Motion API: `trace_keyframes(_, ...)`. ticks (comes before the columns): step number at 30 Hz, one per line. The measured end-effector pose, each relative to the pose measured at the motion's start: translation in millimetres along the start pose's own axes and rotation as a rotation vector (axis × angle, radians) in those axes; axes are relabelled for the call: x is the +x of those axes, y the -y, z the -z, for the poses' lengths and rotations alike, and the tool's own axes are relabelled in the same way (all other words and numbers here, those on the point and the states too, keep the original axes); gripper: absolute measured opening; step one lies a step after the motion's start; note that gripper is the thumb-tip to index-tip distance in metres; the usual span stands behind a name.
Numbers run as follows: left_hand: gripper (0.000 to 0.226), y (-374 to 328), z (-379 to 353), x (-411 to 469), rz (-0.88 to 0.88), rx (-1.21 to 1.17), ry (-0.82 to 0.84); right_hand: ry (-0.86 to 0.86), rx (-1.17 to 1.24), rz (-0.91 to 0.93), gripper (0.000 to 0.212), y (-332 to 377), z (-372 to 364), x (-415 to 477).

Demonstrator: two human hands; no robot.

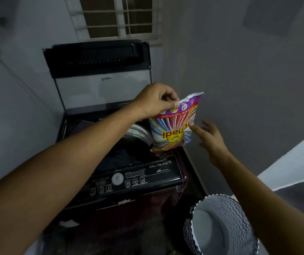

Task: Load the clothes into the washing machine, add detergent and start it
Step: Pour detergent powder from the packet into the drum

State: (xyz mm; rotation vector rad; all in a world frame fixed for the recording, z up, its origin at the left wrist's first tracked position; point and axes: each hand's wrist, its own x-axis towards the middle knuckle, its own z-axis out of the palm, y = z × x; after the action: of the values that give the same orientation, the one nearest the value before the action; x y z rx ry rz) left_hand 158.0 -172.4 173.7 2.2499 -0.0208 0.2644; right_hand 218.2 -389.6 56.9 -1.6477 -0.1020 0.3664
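Top-loader front and centre: the dark washing machine point(110, 162) with its black control panel stands against the far wall, its lid point(99, 74) raised upright under the barred window point(118, 17). Dark clothes point(123, 157) lie inside the steel drum, visible just past the panel. The left hand point(156, 102) reaches across over the drum, its grip pinched together on the torn top edge of the colourful striped plastic detergent packet point(173, 124), thumb and fingers clamped on the rim. The packet hangs upright, open mouth upward, over the right side of the tub opening, its bottom corner near the machine's rim. The right hand point(210, 138) sits just right of the packet, fingers spread apart, its forefinger tip touching the packet's side and nothing held. Near right, low in view, a white laundry basket point(239, 214) with a black wavy pattern stands on the floor beside the machine.
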Motion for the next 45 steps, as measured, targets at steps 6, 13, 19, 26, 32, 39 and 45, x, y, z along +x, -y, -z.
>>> trace_keyframes(6, 0.016, -1.5, 33.7, -53.1, -0.026, 0.034, -0.108, 0.258, 0.017, 0.217, 0.04, 51.6, -50.8, -46.3)
trace_keyframes(13, 0.016, 10.9, 77.9, -134.9, 0.057, -0.104, -0.281, 0.388, 0.288, 0.105, 0.012, 55.7, -111.5, -76.6)
trace_keyframes(19, 0.036, 46.0, 97.6, -219.5, 0.174, -0.406, -0.519, 0.528, 0.353, 0.063, 0.015, 64.9, -171.4, -96.3)
trace_keyframes(26, 0.029, 75.7, 96.4, -297.1, 0.371, -0.439, -0.802, 0.786, 0.324, 0.044, 0.012, 82.1, -227.6, -94.6)
trace_keyframes(32, 0.018, 65.3, 82.2, -314.5, 0.462, -0.459, -1.052, 1.0, 0.294, 0.014, 0.042, 92.9, -259.4, -91.5)
trace_keyframes(39, 0.016, 50.4, 44.7, -368.9, 0.528, -0.435, -1.39, 1.185, 0.187, -0.009, 0.027, 65.9, -291.6, -116.5)
trace_keyframes(45, 0.022, 43.1, 8.1, -444.8, 0.63, -0.384, -1.654, 1.392, 0.007, 0.027, 0.016, 16.2, -325.5, -174.2)
